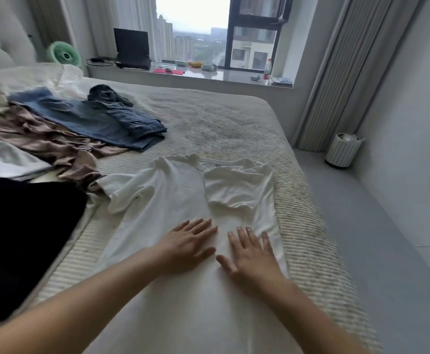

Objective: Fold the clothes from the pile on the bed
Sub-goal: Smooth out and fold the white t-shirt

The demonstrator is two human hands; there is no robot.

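White cotton makes up the T-shirt (pixel 173 200) spread flat on the ribbed bedspread (pixel 224 123) of the bed, near its right edge. A small dark label sits inside the neckline, too blurred to read. The shirt's long axis runs from the person toward the window: collar at the far end, hem near the camera. Its right sleeve is folded inward over the chest, while the left sleeve lies spread out to the side.

Both hands lie palm down on the lower middle of the shirt, side by side and just apart. The left hand (pixel 185 245) has its fingers (pixel 201 226) straight and slightly spread, pointing toward the collar; the right hand (pixel 251 254) rests the same way, fingers (pixel 244 236) straight and thumb out to the left. Neither grasps the cloth; they press flat on it. The folded sleeve lies just beyond the right fingertips, and the collar farther beyond both.

Left of the left fingers, well apart, lies a black garment (pixel 22 236). Beyond it sit a white garment (pixel 4 159), a crumpled brown one (pixel 45 139), and blue denim pieces (pixel 101 116), all far ahead and left of the fingers.
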